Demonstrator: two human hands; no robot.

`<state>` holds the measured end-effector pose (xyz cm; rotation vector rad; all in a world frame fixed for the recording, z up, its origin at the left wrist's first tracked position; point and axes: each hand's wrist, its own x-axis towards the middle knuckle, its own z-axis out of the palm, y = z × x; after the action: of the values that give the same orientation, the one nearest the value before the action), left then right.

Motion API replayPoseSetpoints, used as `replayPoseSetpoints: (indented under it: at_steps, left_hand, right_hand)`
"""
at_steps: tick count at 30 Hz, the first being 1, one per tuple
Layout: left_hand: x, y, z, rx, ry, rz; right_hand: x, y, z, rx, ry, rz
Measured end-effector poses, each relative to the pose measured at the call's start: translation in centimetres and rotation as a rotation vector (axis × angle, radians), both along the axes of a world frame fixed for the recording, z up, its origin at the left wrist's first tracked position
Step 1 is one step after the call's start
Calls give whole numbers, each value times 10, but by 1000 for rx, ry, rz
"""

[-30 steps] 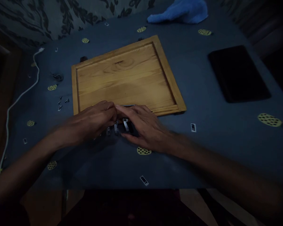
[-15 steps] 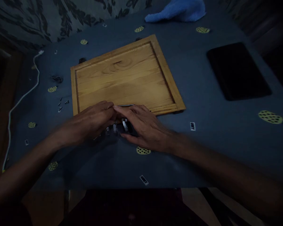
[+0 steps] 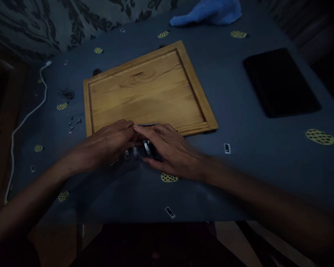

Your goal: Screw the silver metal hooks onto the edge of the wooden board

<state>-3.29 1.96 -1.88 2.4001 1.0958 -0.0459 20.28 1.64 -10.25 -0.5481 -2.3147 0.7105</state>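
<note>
A framed wooden panel (image 3: 141, 89) lies at an angle on the cloth-covered table. Both hands meet at its near edge. My left hand (image 3: 111, 142) is closed, its fingers curled down, and what they pinch is hidden. My right hand (image 3: 174, 152) rests against the same edge with thumb and index finger spread apart; the index fingertip touches my left hand. A thin metal rod (image 3: 148, 124) shows between the hands, partly covered by the right fingers. Just below, a shiny curved metal piece (image 3: 146, 147) and a second metal piece (image 3: 135, 151) stand out from the edge.
Several small screws (image 3: 78, 121) lie left of the panel, near a dark tangled clump (image 3: 68, 94). A white cable (image 3: 27, 113) runs along the left side. A black tablet-like slab (image 3: 280, 83) lies at right and a blue cloth (image 3: 211, 13) at the back. Dark fittings (image 3: 96, 72) stick out behind the panel.
Both hands keep their place and pose at the panel's near edge. Only the camera view has shifted very slightly.
</note>
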Motion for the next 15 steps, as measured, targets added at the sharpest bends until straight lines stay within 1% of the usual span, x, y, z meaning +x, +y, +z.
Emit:
replayPoseSetpoints:
  at_steps: [7,11,15]
  left_hand:
    - [3,0,2,-21,32,30]
    - [2,0,4,-11,31,31]
    - [3,0,3,-25,54,48]
  right_hand:
    - [1,0,2,-27,-21,13]
    - [1,0,3,-16,-21,8]
    - [1,0,2,-12,-15,7]
